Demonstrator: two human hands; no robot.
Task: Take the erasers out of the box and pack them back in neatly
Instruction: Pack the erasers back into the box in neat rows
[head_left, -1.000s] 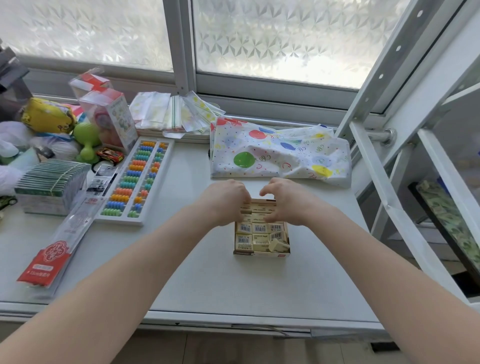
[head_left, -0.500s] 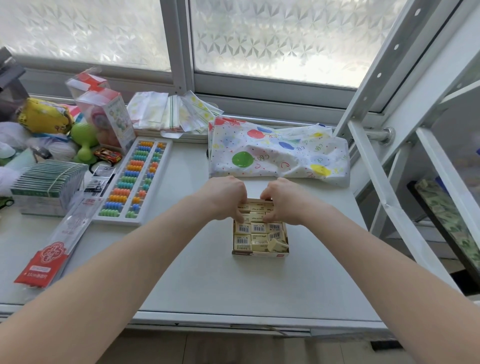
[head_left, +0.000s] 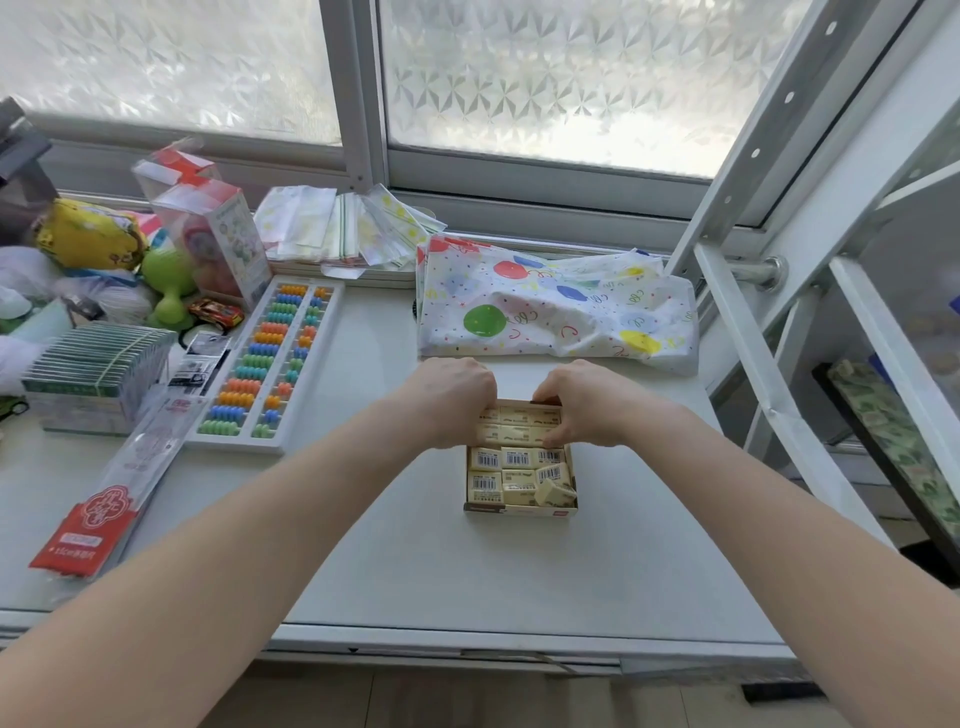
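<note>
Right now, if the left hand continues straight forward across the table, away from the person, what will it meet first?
Probably the balloon-print bag. The left hand rests at the far left corner of the eraser box, and only bare table shows between, though depth is uncertain.

Bright, diffuse daylight enters through the frosted window (head_left: 545, 78) at the far side, which is nearly overexposed. The white table (head_left: 415, 571) is evenly lit, with only soft, faint shadows. Wide-angle distortion bends the frame edges. Left-hand clutter appears slightly soft; the centre is sharp.
</note>
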